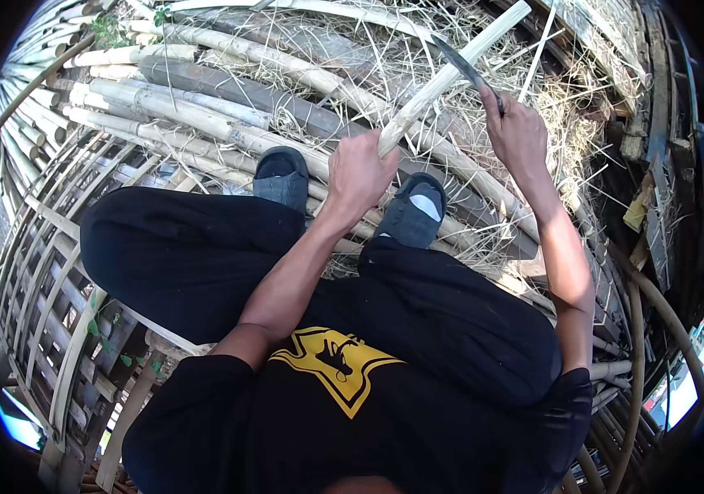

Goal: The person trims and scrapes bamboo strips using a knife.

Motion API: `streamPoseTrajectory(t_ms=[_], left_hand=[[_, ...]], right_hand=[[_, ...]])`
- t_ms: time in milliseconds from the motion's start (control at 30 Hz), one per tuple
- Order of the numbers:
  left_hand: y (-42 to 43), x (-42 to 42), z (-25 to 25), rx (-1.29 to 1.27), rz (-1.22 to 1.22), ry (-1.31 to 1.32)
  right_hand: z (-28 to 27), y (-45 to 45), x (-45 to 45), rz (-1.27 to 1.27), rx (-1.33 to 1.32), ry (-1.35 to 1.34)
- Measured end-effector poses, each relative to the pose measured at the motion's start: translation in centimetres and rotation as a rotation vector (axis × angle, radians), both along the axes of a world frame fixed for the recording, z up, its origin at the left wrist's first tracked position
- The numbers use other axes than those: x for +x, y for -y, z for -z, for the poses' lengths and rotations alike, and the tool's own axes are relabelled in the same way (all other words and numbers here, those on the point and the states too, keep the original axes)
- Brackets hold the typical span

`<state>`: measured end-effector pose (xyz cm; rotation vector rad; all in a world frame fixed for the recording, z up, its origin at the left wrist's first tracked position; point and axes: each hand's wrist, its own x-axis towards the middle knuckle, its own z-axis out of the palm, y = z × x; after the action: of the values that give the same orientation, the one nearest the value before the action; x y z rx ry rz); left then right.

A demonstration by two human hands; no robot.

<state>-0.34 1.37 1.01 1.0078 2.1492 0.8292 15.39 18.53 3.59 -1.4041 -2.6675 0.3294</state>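
My left hand [362,177] is closed around the lower end of a pale split bamboo strip [451,78], which slants up and away to the right. In my right hand [517,136] is the handle of a knife [461,62] with a dark, narrow blade. The blade crosses the strip at about its middle, pointing up and left; whether its edge touches the bamboo I cannot tell. Both hands are above my feet, in dark slippers [414,212], with the right hand farther to the right.
Bamboo poles [195,103] lie across the ground ahead, with pale shavings [484,140] scattered over them. A woven bamboo lattice [64,288] curves along my left. Stacked poles [35,123] are at the far left, and dark timbers [657,123] stand on the right.
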Motion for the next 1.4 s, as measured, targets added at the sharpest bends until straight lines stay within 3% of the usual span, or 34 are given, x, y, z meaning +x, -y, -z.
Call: streamPoseTrajectory(t_ms=[100, 167, 200, 300, 367, 500, 633, 733, 867, 967, 1000, 1133, 1267, 1400], left_hand=[[0.3, 0.1, 0.5, -0.019, 0.024, -0.039], [0.4, 0.1, 0.9, -0.016, -0.003, -0.010], [0.3, 0.1, 0.8, -0.019, 0.003, -0.008], [0.4, 0.2, 0.4, -0.020, 0.028, -0.034], [0.4, 0.2, 0.5, -0.004, -0.014, 0.028], [0.8, 0.1, 1.4, 0.000, 0.001, 0.045], [0.2, 0.4, 0.7, 0.042, -0.002, 0.035], [0.7, 0.0, 0.7, 0.005, -0.017, 0.042], [0.2, 0.1, 0.2, -0.013, 0.043, -0.021], [0.2, 0.2, 0.3, -0.021, 0.025, -0.038], [0.4, 0.1, 0.5, -0.020, 0.022, -0.040], [0.7, 0.1, -0.2, -0.066, 0.029, -0.032], [0.6, 0.0, 0.7, -0.008, 0.026, -0.069], [0.8, 0.3, 0.5, -0.027, 0.010, -0.037]], right_hand=[[1.9, 1.9, 0.4, -0.059, 0.018, 0.036], [2.3, 3.0, 0.2, -0.104, -0.112, 0.018], [1.8, 2.2, 0.4, -0.161, 0.004, 0.043], [0.3, -0.3, -0.2, 0.010, -0.032, 0.031], [1.7, 1.9, -0.4, -0.008, -0.068, -0.055], [1.6, 2.6, -0.4, -0.167, 0.005, 0.018], [0.8, 0.9, -1.0, -0.002, 0.000, -0.052], [3.1, 5.0, -1.3, -0.167, -0.095, -0.037], [0.1, -0.1, -1.1, -0.025, -0.102, -0.064], [1.0, 4.6, -2.0, -0.069, -0.192, 0.032], [2.2, 6.1, -2.2, -0.107, -0.219, -0.075], [1.5, 1.4, -1.4, -0.084, -0.159, -0.129], [3.0, 6.2, -1.7, -0.118, -0.224, -0.137], [1.0, 1.1, -1.6, -0.050, -0.204, -0.078]])
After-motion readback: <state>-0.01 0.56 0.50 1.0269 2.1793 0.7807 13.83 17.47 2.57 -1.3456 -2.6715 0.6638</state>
